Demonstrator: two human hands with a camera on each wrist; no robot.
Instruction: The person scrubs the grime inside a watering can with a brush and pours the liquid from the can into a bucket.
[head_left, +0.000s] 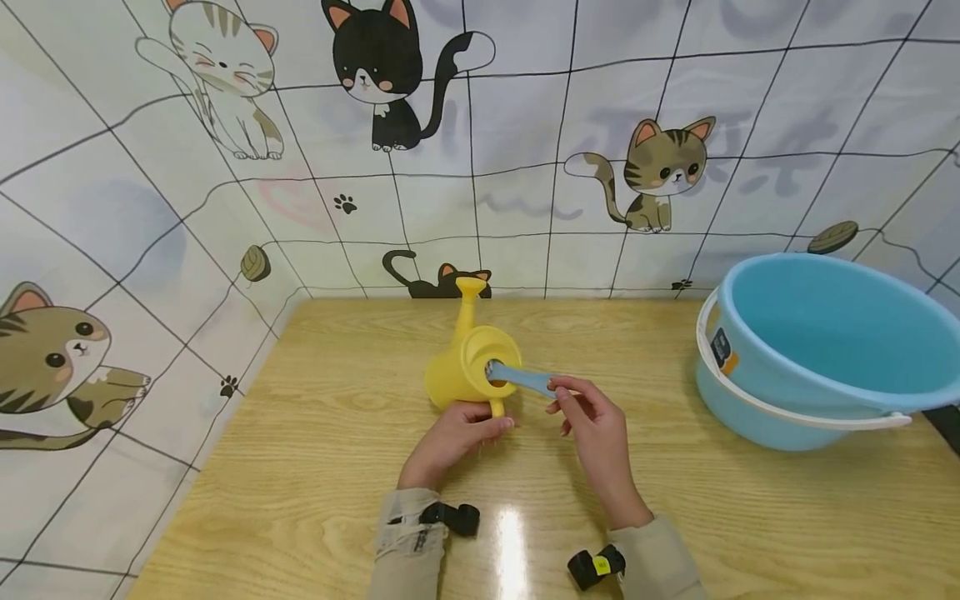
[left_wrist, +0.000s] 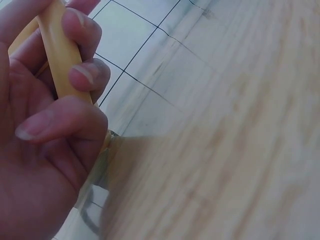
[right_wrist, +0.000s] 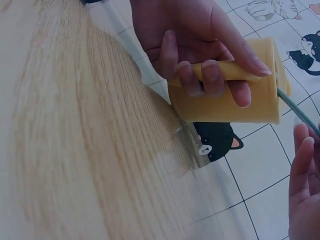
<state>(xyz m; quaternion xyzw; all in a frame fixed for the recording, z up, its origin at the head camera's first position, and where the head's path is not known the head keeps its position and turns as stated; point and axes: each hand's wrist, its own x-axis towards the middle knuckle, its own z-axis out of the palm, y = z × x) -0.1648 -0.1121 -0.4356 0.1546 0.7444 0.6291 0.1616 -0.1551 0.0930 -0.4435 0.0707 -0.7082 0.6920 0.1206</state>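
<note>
A yellow watering can (head_left: 448,379) is tilted over on the table, its spout pointing away and its round opening turned toward the right. My left hand (head_left: 457,433) grips its handle, with fingers curled round it in the left wrist view. My right hand (head_left: 596,425) pinches a slim blue-handled tool (head_left: 528,381) between thumb and fingers. The tool's far end goes into the can's opening, so its head is mostly hidden and I cannot tell its kind. The same blue handle (right_wrist: 295,106) enters the can in the right wrist view.
A large light-blue bucket (head_left: 787,408) with a white carrying handle stands on the wooden table (head_left: 315,500) at the right. Behind the table and along its left side hangs a white sheet (head_left: 517,192) with a grid and cartoon cats.
</note>
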